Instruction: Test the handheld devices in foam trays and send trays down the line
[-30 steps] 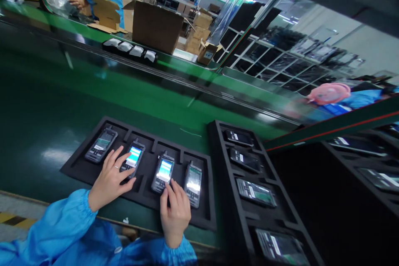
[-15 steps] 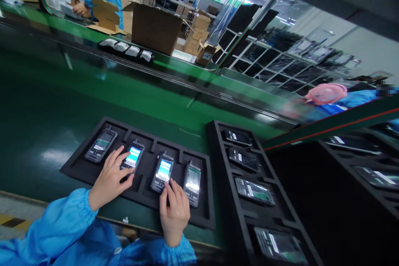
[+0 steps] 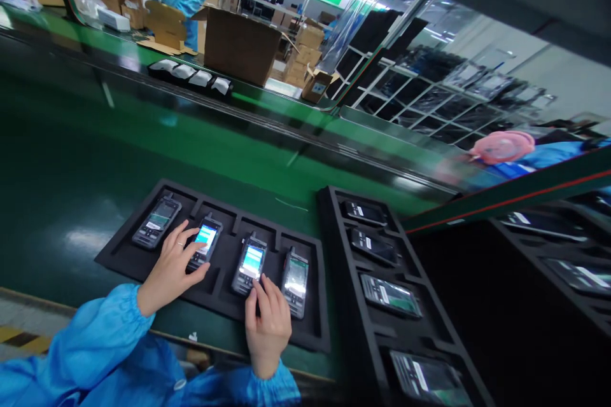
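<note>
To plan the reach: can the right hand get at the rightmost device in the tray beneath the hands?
Probably yes: the right hand is close beside that device, whose screen lies uncovered.

The widest room for a hand lies over the green worktop (image 3: 57, 203) at the left of the frame and along the band above the flat tray (image 3: 117, 254). At lower centre, the left hand (image 3: 174, 264), its grip spread over the second handset (image 3: 210, 238), and the right hand (image 3: 271, 324), at the bottom of the third handset (image 3: 252, 259), block entry from below; a gap remains between them. Rightward, the raised tray (image 3: 340, 261) walls off low sideways travel, and a slanting red-edged beam (image 3: 515, 195) bars the space beyond.
</note>
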`<state>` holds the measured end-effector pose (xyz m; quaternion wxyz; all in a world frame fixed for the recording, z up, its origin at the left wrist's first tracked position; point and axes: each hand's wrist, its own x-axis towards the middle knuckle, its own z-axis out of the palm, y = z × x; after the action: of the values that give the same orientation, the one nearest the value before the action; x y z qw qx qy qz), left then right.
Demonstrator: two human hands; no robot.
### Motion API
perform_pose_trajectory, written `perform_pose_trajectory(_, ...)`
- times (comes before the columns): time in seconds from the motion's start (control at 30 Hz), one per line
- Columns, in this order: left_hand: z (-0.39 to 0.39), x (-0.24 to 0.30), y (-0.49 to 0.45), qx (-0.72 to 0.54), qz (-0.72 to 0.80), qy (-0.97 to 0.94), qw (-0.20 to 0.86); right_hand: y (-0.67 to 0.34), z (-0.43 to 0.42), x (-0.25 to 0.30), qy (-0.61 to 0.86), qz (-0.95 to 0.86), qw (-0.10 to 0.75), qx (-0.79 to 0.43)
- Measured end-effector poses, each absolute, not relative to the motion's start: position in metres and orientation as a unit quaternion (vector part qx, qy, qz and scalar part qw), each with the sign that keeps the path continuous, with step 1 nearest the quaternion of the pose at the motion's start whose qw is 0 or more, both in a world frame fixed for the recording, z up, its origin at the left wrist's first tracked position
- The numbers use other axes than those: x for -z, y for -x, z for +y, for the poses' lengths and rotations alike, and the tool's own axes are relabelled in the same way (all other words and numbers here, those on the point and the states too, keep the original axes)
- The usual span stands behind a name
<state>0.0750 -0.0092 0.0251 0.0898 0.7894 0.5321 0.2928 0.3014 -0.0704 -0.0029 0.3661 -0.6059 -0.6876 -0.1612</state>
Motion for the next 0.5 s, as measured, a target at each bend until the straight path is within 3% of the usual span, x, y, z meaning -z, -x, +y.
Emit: perform_pose_trajectory(0.5,0.011,-0.030,-0.086,-0.251,0.553,-0.794,0.025,-0.301,-0.071,0.005,0.610,-0.682,0.371,0.158)
